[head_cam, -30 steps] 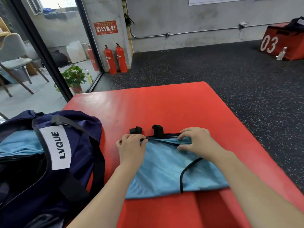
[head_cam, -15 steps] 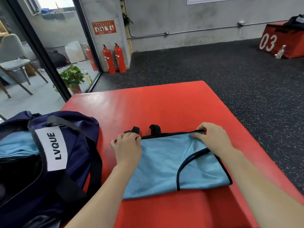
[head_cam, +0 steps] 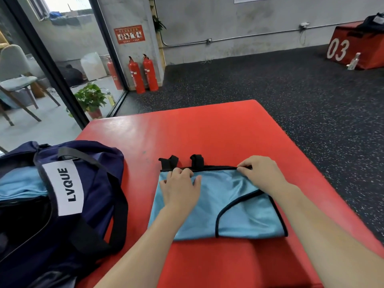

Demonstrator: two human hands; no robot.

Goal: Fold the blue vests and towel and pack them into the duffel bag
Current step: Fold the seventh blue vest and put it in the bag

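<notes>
A light blue vest (head_cam: 239,208) with black trim lies folded into a rectangle on the red mat (head_cam: 207,132); two black strap loops stick out past its far edge. My left hand (head_cam: 179,188) rests on top of the vest's far left part, thumb spread out, pressing the cloth down. My right hand (head_cam: 259,173) pinches the black-trimmed far edge towards the right. The navy duffel bag (head_cam: 93,183) with a white LVQUE label stands open at the left, with light blue cloth (head_cam: 18,183) showing inside.
The mat's right and far edges drop to dark speckled floor. Two red fire extinguishers (head_cam: 143,73) stand by the wall; a potted plant (head_cam: 90,98) sits behind the glass door. A red box marked 03 (head_cam: 357,48) is far right.
My right hand slid along the vest's far edge, first out to the right, then part way back. My left hand moved from the corner onto the cloth. The vest now lies flatter.
</notes>
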